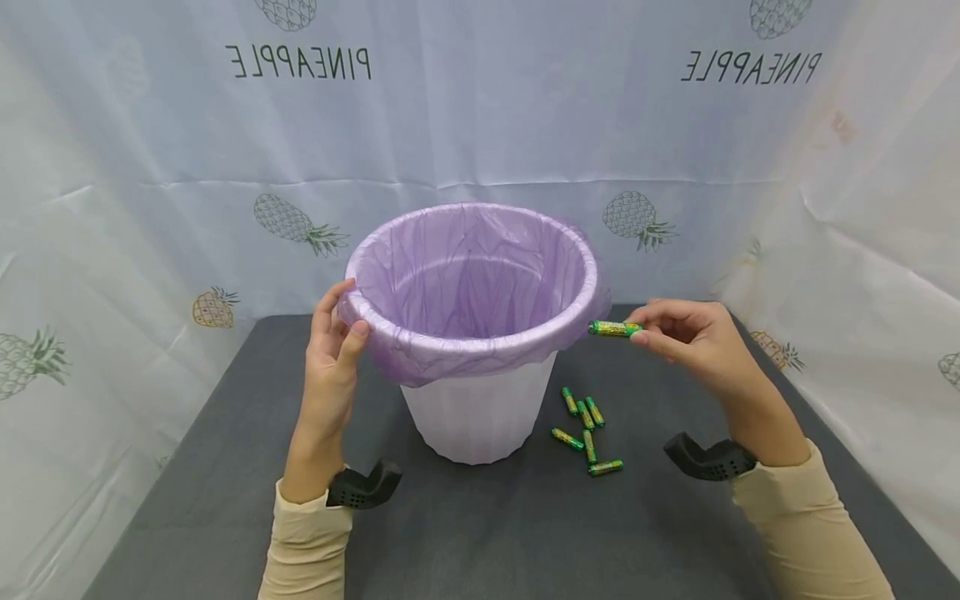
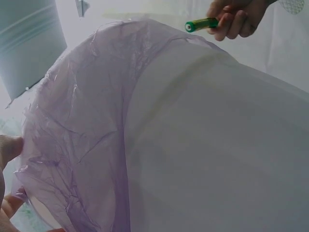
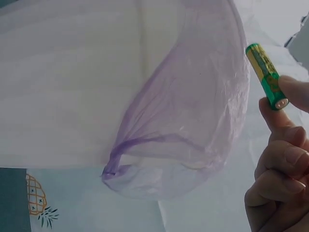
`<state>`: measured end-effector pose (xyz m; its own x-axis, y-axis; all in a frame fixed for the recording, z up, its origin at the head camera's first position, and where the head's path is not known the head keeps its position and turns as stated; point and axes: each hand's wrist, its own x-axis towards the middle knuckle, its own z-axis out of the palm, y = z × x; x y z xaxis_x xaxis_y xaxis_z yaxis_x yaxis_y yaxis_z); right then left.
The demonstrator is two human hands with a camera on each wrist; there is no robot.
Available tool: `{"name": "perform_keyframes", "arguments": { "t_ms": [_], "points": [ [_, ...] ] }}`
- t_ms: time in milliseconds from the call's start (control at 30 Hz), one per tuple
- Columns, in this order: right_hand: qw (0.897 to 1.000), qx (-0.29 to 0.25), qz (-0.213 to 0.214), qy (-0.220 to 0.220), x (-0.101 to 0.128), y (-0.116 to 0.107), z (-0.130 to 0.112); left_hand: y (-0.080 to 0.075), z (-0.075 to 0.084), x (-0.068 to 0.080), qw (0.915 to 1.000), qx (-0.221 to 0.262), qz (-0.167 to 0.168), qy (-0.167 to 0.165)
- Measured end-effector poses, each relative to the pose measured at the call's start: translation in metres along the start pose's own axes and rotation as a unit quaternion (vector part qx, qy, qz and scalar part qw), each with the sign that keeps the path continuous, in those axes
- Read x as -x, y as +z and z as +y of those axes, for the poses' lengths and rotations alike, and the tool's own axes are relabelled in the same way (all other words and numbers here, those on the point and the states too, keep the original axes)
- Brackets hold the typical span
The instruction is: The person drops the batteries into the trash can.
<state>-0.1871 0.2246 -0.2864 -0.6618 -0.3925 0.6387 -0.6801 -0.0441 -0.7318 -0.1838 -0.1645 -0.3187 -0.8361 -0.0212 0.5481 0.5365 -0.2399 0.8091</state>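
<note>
A white trash bin (image 1: 476, 421) stands upright on the table, lined with a purple plastic bag (image 1: 420, 360) folded over its rim. On the bin's left side my left hand (image 1: 328, 367) grips the bag-covered rim between thumb and fingers; the left wrist view shows the bag (image 2: 82, 121) creased near them. My right hand (image 1: 693, 340) pinches a green and yellow battery (image 1: 613, 328) between thumb and fingers, just right of the rim and at about its height. In the right wrist view that battery (image 3: 265, 75) is held by one end, beside the bag.
Several more green batteries (image 1: 588, 446) lie loose on the dark tabletop (image 1: 480, 533), to the right of the bin's base. Behind and at the sides hang pale curtains (image 1: 480, 125) printed with pineapples. A black wrist camera mount (image 1: 708, 458) sits on each wrist.
</note>
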Motion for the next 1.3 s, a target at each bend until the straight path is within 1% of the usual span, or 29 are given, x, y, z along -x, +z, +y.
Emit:
{"name": "perform_keyframes", "arguments": {
  "t_ms": [100,200,333,467,600,733,867,1100,1300],
  "points": [
    [0.999,-0.003,0.035,0.010,-0.007,0.004,-0.004,0.000,0.000,0.000,1.0000,0.000,0.005,0.000],
    [0.997,0.008,0.067,0.029,-0.014,0.007,-0.008,0.001,0.001,-0.001,0.9999,0.001,0.011,0.000],
    [0.995,0.000,0.092,0.036,-0.024,0.012,-0.011,0.000,0.000,-0.002,0.9999,0.003,0.013,0.001],
    [0.995,-0.018,0.100,0.019,-0.032,0.019,-0.010,-0.001,0.000,-0.002,0.9999,0.002,0.012,0.000],
    [0.993,-0.017,0.114,0.015,-0.040,0.025,-0.008,-0.002,0.000,-0.002,0.9999,0.000,0.014,0.002],
    [0.990,0.004,0.135,0.029,-0.049,0.032,-0.008,-0.002,0.000,-0.002,0.9999,-0.003,0.012,0.005],
    [0.988,0.026,0.146,0.043,-0.056,0.038,-0.007,-0.002,-0.002,-0.003,1.0000,-0.007,0.007,0.001],
    [0.986,0.030,0.148,0.065,-0.060,0.043,-0.001,-0.002,-0.003,-0.002,0.9998,-0.012,0.010,-0.010],
    [0.986,0.034,0.146,0.078,-0.059,0.043,0.002,-0.002,-0.004,-0.001,0.9998,-0.018,0.004,-0.008]
  ]
}}
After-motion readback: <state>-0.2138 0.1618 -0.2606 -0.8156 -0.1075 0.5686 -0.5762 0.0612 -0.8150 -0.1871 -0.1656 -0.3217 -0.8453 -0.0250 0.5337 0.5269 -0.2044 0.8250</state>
